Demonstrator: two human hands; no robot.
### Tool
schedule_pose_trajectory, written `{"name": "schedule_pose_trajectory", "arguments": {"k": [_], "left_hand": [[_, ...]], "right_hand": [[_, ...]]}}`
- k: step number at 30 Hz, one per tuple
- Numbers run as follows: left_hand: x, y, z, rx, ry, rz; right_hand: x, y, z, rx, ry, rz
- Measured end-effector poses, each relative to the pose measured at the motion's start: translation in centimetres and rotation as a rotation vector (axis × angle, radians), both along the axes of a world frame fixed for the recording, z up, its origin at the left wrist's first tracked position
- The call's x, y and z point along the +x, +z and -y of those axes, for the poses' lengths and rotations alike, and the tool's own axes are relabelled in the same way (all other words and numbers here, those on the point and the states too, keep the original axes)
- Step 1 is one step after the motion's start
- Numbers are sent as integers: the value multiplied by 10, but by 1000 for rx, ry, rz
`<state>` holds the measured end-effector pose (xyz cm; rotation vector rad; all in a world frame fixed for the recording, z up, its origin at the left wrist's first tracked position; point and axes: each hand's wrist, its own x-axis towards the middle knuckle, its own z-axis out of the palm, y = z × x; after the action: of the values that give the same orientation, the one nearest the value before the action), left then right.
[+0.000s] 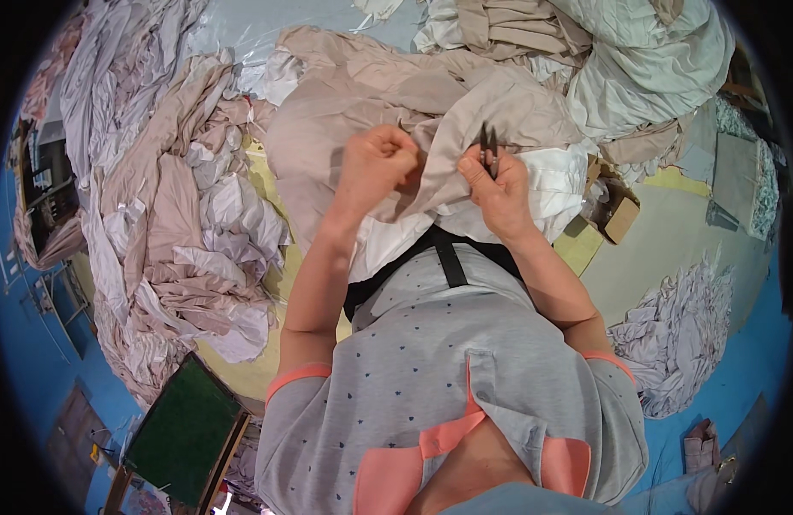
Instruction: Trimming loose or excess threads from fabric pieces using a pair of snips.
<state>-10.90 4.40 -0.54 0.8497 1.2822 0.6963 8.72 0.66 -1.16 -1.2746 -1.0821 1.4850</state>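
Note:
A pile of beige cloth (328, 94) lies in front of me, with white cloth (559, 184) showing under it near my waist. Over this cloth my left hand (378, 167) is closed, its fingers curled in; whatever they pinch is hidden. My right hand (504, 193) is closed around a pair of dark thread snips (489, 148), blades pointing away from me and a little apart. Its thumb and fingers also meet the edge of a raised fold of the beige cloth, which runs down between my two hands.
Crumpled beige and white cloth (169, 215) is heaped at the left. A pale green-white bundle (645, 69) sits at the far right. Beside my right forearm stands a small open cardboard box (620, 215). A greyish cloth heap (675, 330) and a green-topped stand (186, 429) are lower down.

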Motion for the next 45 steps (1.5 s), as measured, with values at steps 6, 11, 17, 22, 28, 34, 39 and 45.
{"name": "schedule_pose_trajectory", "arguments": {"k": [6,11,17,22,28,34,39,45], "left_hand": [[6,5,-5,-43,95,211],[9,12,-5,-58,-40,180],[12,18,-5,-96,-92,76],[9,22,-4,-68,-110,1],[1,8,3,-46,-64,50],[-9,0,6,72,-32,153],[2,31,6,164,-179,37],[19,58,6,124,-143,-72]], "right_hand": [[0,3,-3,-134,-45,-120],[0,-2,0,-103,-38,-93],[2,-2,-1,-97,-28,-108],[0,-1,1,-41,13,-43],[-1,-1,1,-4,26,-9],[3,11,-1,174,35,100],[6,59,-46,584,167,341],[17,58,-70,220,623,398]]}}
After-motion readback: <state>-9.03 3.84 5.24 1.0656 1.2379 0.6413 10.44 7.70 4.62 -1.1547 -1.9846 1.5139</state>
